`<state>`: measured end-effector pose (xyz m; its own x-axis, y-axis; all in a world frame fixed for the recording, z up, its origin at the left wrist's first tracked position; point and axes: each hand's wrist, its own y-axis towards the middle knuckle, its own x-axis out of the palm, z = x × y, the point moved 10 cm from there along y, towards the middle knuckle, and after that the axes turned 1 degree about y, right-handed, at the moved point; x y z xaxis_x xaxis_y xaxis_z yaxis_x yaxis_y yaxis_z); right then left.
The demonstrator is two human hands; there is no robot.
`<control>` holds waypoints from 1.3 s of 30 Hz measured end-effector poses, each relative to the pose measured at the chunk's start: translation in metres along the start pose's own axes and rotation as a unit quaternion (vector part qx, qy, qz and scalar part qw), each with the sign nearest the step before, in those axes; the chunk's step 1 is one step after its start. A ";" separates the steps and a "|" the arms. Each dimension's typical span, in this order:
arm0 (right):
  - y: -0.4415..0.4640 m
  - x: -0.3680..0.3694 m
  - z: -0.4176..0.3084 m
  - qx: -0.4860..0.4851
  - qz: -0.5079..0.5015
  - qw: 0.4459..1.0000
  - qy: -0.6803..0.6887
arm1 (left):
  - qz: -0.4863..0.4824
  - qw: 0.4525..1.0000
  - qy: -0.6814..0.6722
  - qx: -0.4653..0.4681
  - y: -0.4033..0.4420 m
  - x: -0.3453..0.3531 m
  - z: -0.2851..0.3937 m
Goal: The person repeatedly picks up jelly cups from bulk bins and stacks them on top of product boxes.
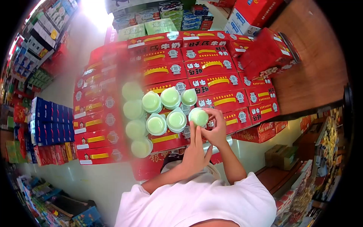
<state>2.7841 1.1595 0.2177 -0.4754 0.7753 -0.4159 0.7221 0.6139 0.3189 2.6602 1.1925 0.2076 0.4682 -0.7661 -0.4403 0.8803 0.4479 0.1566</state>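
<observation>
My right hand point(216, 130) is closed around the right side of a pale green cup with a whitish rim point(199, 117), which looks like a jelly or pudding cup. My left hand point(194, 151) has its fingers stretched toward the cup's near edge, the fingertips at its rim and the thumb apart. Beside it sit more green cups point(176, 120) in two short rows, some apparently stacked. A column of similar cups point(135, 129) stands farther left, hazy in the view. All rest on red milk cartons point(213, 81) with Chinese lettering.
A red box point(266, 55) stands at the right beside a brown wooden surface point(314, 72). Blue cartons point(52, 121) are stacked at the left. Shop shelves point(41, 34) line the left side, and a cardboard box point(281, 156) lies at the lower right.
</observation>
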 end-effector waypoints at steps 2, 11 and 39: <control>0.017 0.006 -0.033 -0.011 -0.012 0.999 0.046 | 0.019 1.000 -0.003 0.016 0.002 -0.022 0.017; 0.091 0.120 -0.093 -0.149 -0.159 0.976 0.016 | 0.208 0.933 -0.244 -0.164 0.032 -0.129 -0.024; 0.054 -0.007 0.005 -0.097 -0.045 0.994 0.013 | 0.093 0.949 -0.209 -0.219 0.047 0.011 -0.011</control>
<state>2.8288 1.1860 0.2335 -0.5481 0.7178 -0.4293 0.5671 0.6962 0.4401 2.7054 1.2100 0.2008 0.6822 -0.7302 -0.0381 0.7060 0.6714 -0.2254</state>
